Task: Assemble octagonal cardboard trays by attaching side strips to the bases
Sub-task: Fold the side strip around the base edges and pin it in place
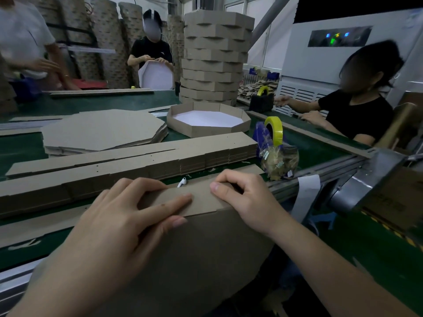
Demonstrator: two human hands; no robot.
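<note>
**Step in hand: seating a side strip on one edge of the base**

1. Position. The base (194, 259) stands tilted, its lower part off the near edge of the worktop (320, 147) toward the person. The side strip (201, 200) lies along its top edge.
2. Left hand (128, 216). The forefinger lies straight along the strip, the thumb bears on the near face of the base, and the other fingers (142, 183) bend over the top edge. Together they clamp strip to base.
3. Right hand (247, 202). The fingers curl over the strip's far side and the thumb presses its near face. This pinches the strip just beside the corner of the base.
4. Recommended technique. Line the strip's fold up with the corner of the base before pressing. Press outward from the left-hand clamp so the strip lies flat, without bowing. Whether glue or tape holds the joint cannot be told.
5. Risk. A skewed strip would probably leave the later corners out of line.
6. Supplies. More strips (137, 161) are stacked just beyond the hands. Flat bases (103, 129) lie behind them. The tape dispenser (273, 131) stands to the right, and a finished tray (206, 124) shows the target form.
</note>
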